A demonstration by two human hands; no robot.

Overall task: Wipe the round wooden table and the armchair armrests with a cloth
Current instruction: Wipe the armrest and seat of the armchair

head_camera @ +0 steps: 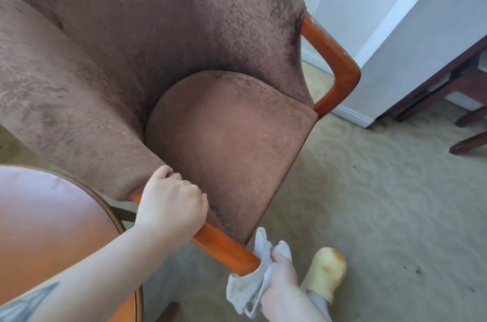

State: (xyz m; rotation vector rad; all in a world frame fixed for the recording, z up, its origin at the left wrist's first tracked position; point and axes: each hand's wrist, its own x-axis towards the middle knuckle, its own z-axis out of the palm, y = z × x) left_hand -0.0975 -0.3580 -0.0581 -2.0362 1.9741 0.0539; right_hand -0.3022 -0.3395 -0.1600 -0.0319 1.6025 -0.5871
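Right hand closed on cloth, wiping end of near armrest; left hand clamps it. Far armrest untouched now; desk state unclear.

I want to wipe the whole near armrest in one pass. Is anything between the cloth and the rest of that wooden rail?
Yes. The left hand grips the near armrest partway up, covering that stretch of wood. The cloth, held in the right hand, sits at the rail's lower end; only the bare section between them is free to wipe.
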